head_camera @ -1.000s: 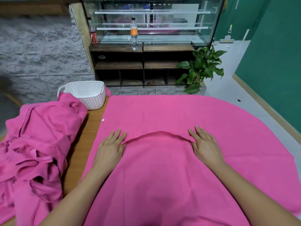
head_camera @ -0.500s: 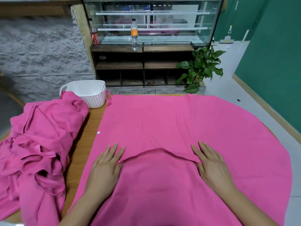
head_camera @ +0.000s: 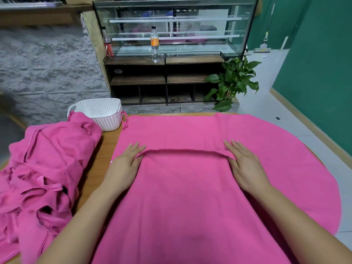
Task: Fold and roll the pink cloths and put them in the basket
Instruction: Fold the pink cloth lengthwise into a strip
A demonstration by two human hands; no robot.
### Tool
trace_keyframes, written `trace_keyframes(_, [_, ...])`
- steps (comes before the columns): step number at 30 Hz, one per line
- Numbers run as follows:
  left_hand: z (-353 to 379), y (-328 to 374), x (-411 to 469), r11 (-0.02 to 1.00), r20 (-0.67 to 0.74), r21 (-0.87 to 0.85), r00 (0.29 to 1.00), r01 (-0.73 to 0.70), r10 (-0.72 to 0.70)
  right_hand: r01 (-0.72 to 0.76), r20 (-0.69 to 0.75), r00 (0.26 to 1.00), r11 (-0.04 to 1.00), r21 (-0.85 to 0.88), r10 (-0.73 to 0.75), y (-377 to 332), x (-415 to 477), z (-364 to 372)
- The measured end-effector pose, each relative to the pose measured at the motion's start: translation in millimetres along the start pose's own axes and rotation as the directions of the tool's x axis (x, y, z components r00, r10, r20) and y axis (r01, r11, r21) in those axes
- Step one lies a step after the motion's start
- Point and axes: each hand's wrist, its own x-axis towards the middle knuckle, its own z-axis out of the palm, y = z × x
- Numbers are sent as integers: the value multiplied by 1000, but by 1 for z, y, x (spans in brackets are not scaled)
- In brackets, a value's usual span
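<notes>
I see the pink cloth (head_camera: 190,130) spread flat over most of the desk (head_camera: 97,164), its right side reaching out past the white floor tiles. The near part is folded up over itself, and the folded edge (head_camera: 182,150) runs across between my two hands. My left hand (head_camera: 123,168) lies flat at the left end of that edge, fingers straight and close together, pressing on the fabric. My right hand (head_camera: 246,168) does the same at the right end, palm down and fingers straight. Neither hand curls round anything, and they sit well apart with the whole folded flap between them.

To the left, a crumpled pile of pink cloths (head_camera: 43,178) sits on the desk, a strip of bare wood separating it from the spread cloth. The white basket (head_camera: 102,115) stands at the far left of the desk, just behind the pile. A small loop (head_camera: 124,121) at the spread cloth's far left corner may touch the basket wall, but I cannot tell for sure.

Beyond the desk stand a glass display case (head_camera: 175,27), two bottles (head_camera: 154,42) on the dark shelf below it, and a leafy plant (head_camera: 232,82).
</notes>
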Motion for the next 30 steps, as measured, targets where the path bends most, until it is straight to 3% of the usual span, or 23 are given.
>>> trace_keyframes(7, [30, -38, 37, 977, 161, 198, 986, -82, 51, 25, 175, 985, 996, -88, -9, 25, 28, 39])
trace_keyframes(21, [34, -37, -10, 967, 99, 255, 995, -26, 1, 11, 168, 986, 994, -112, 8, 25, -2, 35])
trace_keyframes(30, [33, -27, -35, 976, 112, 210, 993, -60, 37, 29, 127, 992, 999, -16, -27, 35, -31, 25])
